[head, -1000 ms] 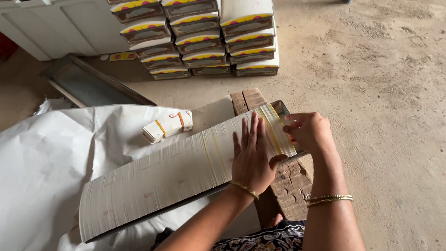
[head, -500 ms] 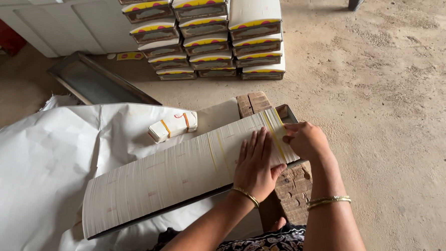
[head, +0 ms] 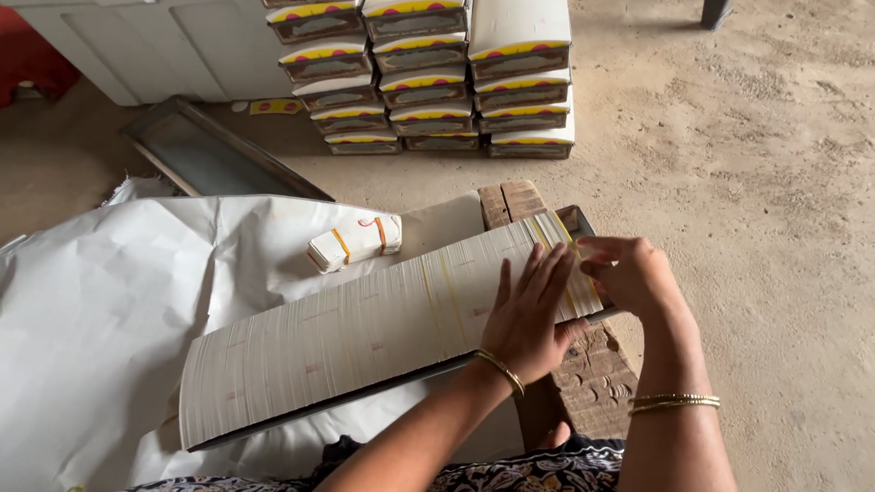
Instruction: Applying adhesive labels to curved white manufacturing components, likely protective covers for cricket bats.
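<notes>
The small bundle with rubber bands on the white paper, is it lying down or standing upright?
Lying down. The small bundle rests on its long side on the white paper, apart from both hands.

Support: bare dusty concrete floor (head: 784,192) | on it we see a crumpled white paper sheet (head: 80,319), stacks of yellow-edged white boxes (head: 435,69), a flat grey metal tray (head: 215,158), a white cabinet (head: 142,26), a worn wooden block (head: 589,371).
</notes>
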